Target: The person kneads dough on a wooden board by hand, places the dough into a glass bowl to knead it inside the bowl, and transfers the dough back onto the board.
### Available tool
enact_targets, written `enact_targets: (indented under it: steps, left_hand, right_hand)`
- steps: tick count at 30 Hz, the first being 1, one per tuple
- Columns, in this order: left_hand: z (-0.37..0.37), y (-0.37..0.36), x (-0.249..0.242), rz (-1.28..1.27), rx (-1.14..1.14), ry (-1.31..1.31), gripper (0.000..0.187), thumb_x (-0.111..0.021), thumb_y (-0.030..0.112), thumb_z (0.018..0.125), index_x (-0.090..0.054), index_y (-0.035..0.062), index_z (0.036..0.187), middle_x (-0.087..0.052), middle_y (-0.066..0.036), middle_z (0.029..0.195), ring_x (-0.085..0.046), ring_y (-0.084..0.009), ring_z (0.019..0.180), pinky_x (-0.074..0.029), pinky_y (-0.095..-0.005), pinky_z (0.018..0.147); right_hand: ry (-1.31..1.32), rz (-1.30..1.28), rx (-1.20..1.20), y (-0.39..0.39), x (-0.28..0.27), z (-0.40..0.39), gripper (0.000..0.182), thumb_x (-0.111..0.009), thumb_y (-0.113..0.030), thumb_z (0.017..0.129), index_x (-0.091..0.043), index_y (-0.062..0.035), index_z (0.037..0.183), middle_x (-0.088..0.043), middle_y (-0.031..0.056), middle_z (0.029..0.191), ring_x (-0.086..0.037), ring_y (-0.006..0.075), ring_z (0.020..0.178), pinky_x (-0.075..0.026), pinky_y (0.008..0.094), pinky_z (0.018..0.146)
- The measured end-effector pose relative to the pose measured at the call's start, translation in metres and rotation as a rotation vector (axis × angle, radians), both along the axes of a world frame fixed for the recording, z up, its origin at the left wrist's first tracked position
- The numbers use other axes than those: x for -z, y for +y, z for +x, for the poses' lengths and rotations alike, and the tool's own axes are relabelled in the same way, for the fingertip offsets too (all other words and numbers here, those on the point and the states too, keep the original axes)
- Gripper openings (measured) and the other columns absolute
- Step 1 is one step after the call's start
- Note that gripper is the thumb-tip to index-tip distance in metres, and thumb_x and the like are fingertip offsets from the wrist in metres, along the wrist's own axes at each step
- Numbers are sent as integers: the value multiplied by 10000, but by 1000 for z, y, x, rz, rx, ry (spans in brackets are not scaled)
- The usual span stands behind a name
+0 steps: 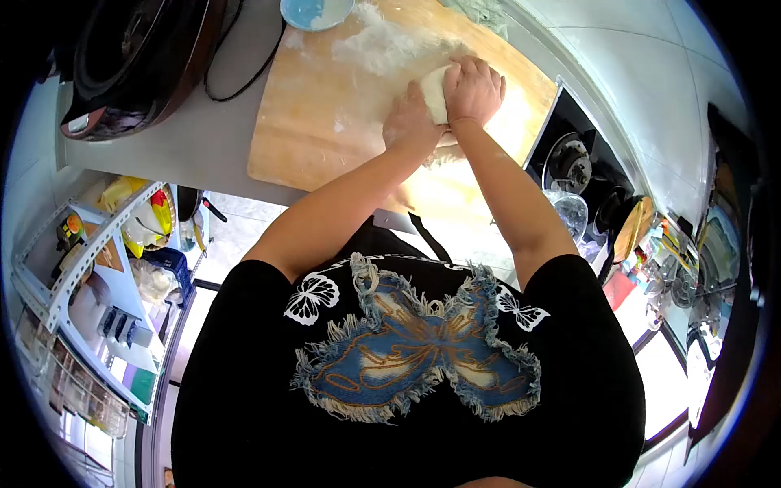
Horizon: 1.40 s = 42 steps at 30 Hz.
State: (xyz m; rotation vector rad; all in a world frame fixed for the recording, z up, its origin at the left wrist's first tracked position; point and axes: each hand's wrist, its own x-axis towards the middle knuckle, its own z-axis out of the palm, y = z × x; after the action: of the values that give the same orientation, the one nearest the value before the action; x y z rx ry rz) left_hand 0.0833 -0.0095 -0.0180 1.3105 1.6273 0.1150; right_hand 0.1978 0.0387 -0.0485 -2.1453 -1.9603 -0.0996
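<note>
A pale lump of dough (434, 96) sits on a floured wooden board (309, 138), between my two hands. My left hand (409, 119) cups its near left side, the fingers curled against it. From the right, my right hand (474, 89) wraps over the dough with its fingers bent. The two hands almost meet at the dough's near edge, and part of the lump is hidden under them. White flour (378, 45) is spread over the far left of the board.
A blue bowl (316, 11) stands at the board's far left edge. Further left are a dark appliance (138, 65) and a black cord (244, 85). A stove (569, 163) lies to the right of the board. Loaded shelves (106, 268) stand at lower left.
</note>
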Motion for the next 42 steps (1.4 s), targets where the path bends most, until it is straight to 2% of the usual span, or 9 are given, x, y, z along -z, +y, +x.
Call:
enact_targets:
  steps: [8, 11, 13, 15, 16, 18, 22, 37, 42]
  left_hand:
    - [9, 46, 29, 167, -46, 92, 596, -754, 318, 833, -542, 38, 1315, -687, -157, 1201, -692, -307, 1081, -569, -371, 887]
    - [28, 48, 13, 133, -64, -68, 547, -751, 295, 812, -591, 42, 1269, -691, -140, 1148, -688, -312, 1021, -555, -415, 833]
    - [45, 40, 0, 289, 28, 7, 538, -751, 290, 798, -613, 44, 1256, -682, -135, 1120, -668, -322, 1003, -533, -453, 828]
    - [65, -4, -15, 785, 310, 479, 576, -755, 305, 783, -613, 43, 1276, -648, -143, 1108, -615, -347, 1030, -483, -507, 887]
    - [66, -37, -23, 790, 211, 302, 659, -760, 349, 780, -571, 37, 1328, -607, -164, 1162, -561, -364, 1104, -438, -516, 952]
    - [56, -85, -50, 688, 110, 33, 859, -782, 460, 759, -450, 34, 1427, -495, -211, 1305, -463, -384, 1233, -362, -524, 1048]
    - [27, -99, -18, 303, 125, 17, 1164, -814, 665, 667, -271, 104, 1530, -392, -255, 1429, -394, -408, 1324, -383, -512, 1070]
    - [26, 34, 27, 64, 10, 105, 945, -795, 573, 794, -388, -84, 1336, -684, -230, 1133, -704, -358, 1030, -582, -444, 830]
    - [19, 53, 34, -100, 67, -80, 884, -782, 562, 811, -433, -39, 1357, -651, -171, 1272, -679, -311, 1119, -570, -394, 883]
  right_hand:
    - [-29, -103, 152, 56, 48, 26, 397, -485, -441, 929, -760, -247, 1139, -734, 38, 1115, -664, 320, 1024, -479, 406, 963]
    - [841, -447, -419, 89, 75, 79, 482, -518, -463, 984, -729, -77, 1180, -693, 134, 1241, -611, 308, 1188, -452, 449, 1028]
    - [921, -600, 163, 56, -17, 60, 435, -517, -409, 986, -728, -102, 1210, -681, 174, 1265, -616, 336, 1204, -440, 452, 1059]
    - [642, -548, 187, 23, -45, 63, 429, -515, -439, 952, -727, -183, 1223, -706, 127, 1201, -645, 346, 1120, -468, 437, 1010]
    - [367, -495, 209, 6, -57, 65, 434, -512, -469, 919, -725, -263, 1236, -731, 79, 1137, -674, 356, 1036, -497, 421, 960]
    - [292, -503, 130, -44, -84, 61, 438, -545, -417, 893, -741, -176, 1203, -654, 180, 1299, -572, 344, 1243, -373, 439, 1124]
    - [236, -11, 1, -118, -51, 64, 255, -592, -249, 871, -768, -191, 1045, -610, 106, 1311, -458, 381, 1320, -339, 471, 1141]
    - [-127, 91, 113, 35, 15, 34, 411, -479, -454, 924, -784, -190, 1006, -742, 29, 1089, -659, 305, 1052, -437, 478, 988]
    - [61, -426, 153, 49, -23, 31, 418, -516, -392, 971, -742, -114, 1185, -677, 214, 1248, -607, 384, 1210, -430, 479, 1070]
